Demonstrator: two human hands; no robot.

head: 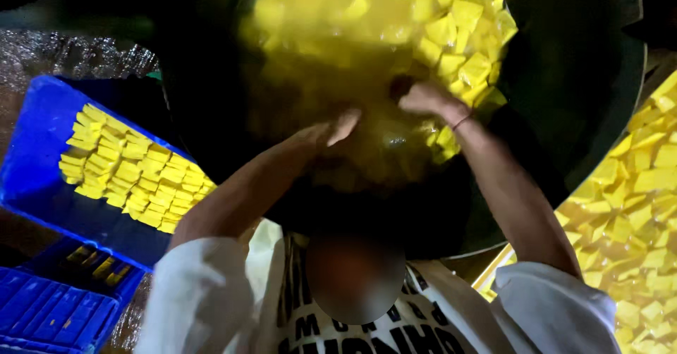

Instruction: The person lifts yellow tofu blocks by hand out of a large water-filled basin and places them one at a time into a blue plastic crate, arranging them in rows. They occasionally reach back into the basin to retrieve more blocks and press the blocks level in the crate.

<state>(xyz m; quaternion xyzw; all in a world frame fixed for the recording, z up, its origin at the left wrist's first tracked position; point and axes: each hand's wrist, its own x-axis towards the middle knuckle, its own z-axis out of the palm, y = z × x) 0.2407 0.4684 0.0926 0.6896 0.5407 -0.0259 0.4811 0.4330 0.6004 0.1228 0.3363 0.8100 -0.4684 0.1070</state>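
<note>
Both my left hand and right hand reached into the big dark round metal pan of yellow cubes; the blur hid whether my fingers gripped anything.

left hand, right hand — yellow blocks, dark pan

Blue crate w/ stacked yellow slabs, left.

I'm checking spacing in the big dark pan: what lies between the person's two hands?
In the head view, only blurred yellow liquid with yellow cubes lies between the left hand and right hand, inside the large dark round pan.
</note>
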